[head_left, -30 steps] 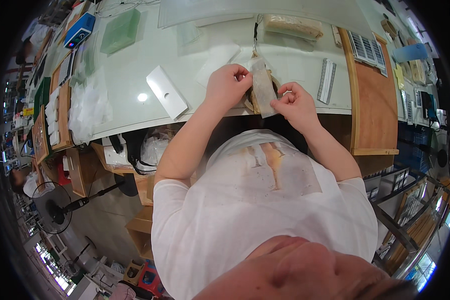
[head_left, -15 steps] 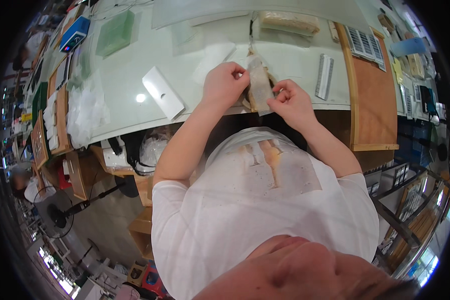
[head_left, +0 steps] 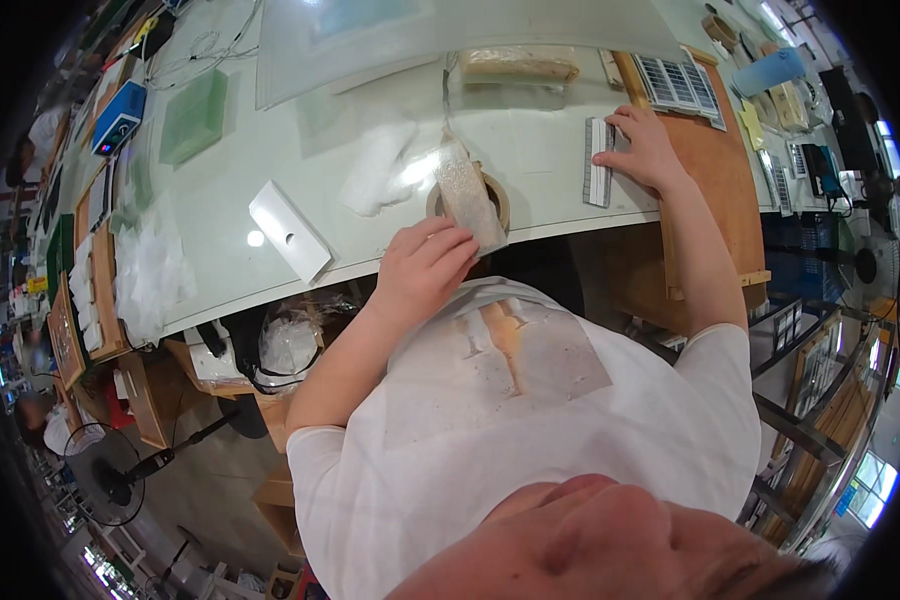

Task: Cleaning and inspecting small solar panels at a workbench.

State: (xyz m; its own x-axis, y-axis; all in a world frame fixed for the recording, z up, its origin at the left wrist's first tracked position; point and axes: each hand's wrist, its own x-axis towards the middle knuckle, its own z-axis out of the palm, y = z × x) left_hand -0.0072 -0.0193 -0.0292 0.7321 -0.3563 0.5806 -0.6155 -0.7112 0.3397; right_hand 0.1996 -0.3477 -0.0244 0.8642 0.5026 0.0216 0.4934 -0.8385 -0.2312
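My left hand (head_left: 425,268) is at the table's near edge, fingers together and pressed on the near end of a flat, translucent beige wrapped bar (head_left: 462,180). The bar lies slanted over a brown tape roll (head_left: 503,198), hiding much of it. To the right, my right hand (head_left: 646,148) reaches a small stack of grey-and-white strips (head_left: 597,165). Its thumb and fingers close on the stack's right side and far end, while the stack lies on the table. A crumpled clear film (head_left: 378,170) lies left of the bar.
A white folded box (head_left: 290,232) lies at left near the table edge. Green sheets (head_left: 194,115) and a blue device (head_left: 119,117) stand farther left. Translucent sheets (head_left: 360,45) and a wrapped beige block (head_left: 518,66) are at the back. A wooden board (head_left: 715,175) borders the right.
My right hand has left the bar and moved right onto the strips. My left hand has shifted to the bar's near end. The view has turned slightly, exposing more of the tape roll.
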